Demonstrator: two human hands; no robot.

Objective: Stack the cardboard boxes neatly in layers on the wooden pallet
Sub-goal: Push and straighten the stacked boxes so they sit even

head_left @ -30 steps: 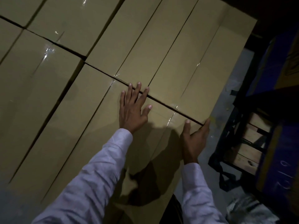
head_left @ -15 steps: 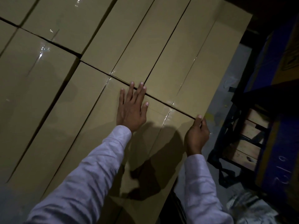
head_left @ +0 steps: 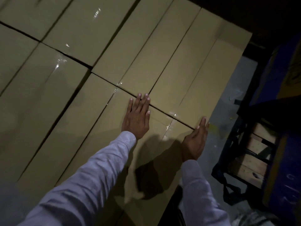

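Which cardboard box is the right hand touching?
The nearest box at the stack's right edge; the right hand lies along its outer side. Others sit further in.

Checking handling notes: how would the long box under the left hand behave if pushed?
The box probably slides stiffly as one piece: it is long, flat-topped and taped. Lying flat among neighbouring boxes, it seems unlikely to tip. Its glossy tape may be slippery.

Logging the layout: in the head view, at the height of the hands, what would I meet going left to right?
Cardboard boxes → left hand → right hand → grey floor → wooden slats → blue surface.
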